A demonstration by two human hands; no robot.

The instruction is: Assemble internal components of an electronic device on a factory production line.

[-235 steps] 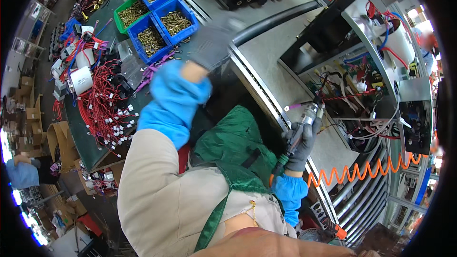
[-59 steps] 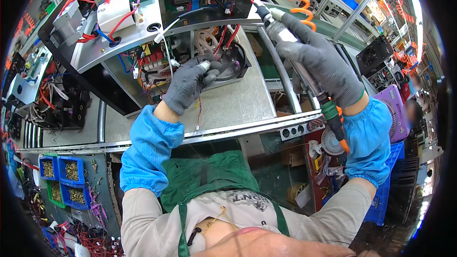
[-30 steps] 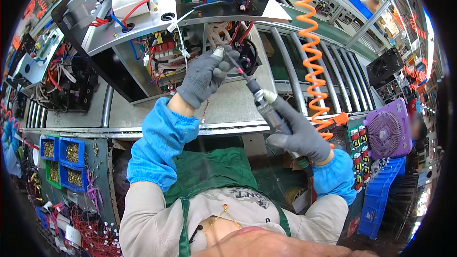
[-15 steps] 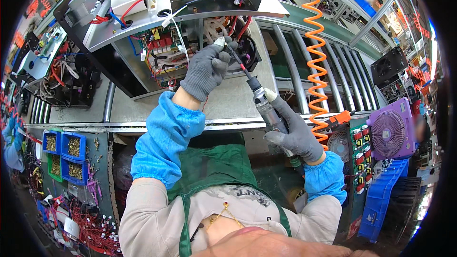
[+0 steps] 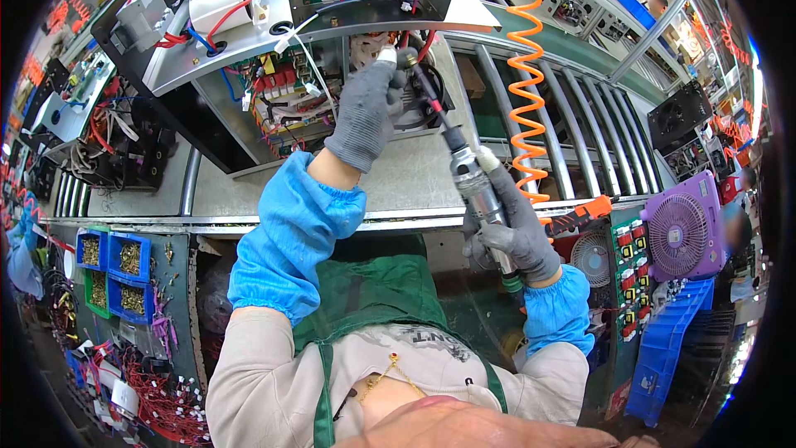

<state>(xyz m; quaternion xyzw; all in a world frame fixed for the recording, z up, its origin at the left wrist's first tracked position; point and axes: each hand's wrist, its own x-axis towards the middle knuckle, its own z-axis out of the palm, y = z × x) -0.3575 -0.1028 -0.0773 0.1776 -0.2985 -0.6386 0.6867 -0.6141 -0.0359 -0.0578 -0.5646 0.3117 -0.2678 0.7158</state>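
My right hand (image 5: 521, 234), in a grey glove with pale fingertips, is wrapped round a silver pneumatic screwdriver (image 5: 478, 185). Its long bit (image 5: 431, 91), with a red band, points away from me and up to the left. At the bit's far end is my left hand (image 5: 365, 112), gloved alike, its fingers pinched together; whatever is between them is too small to make out. Both hands are over the front of an open metal chassis (image 5: 249, 145). Inside it are a circuit board (image 5: 290, 99), white and red wires, and a round black part (image 5: 435, 95) partly hidden behind the bit.
An orange coiled air hose (image 5: 524, 75) hangs right of the chassis, before a roller conveyor (image 5: 572, 133). Blue and green bins (image 5: 131, 300) of small brass-coloured fasteners stand at left, above bundled red wires (image 5: 170, 402). At right are a purple fan (image 5: 681, 224) and a blue crate (image 5: 663, 357).
My left hand has shifted slightly up and right. The screwdriver has tilted steeper as its body moved a little right, my right hand with it. The hose has swung left.
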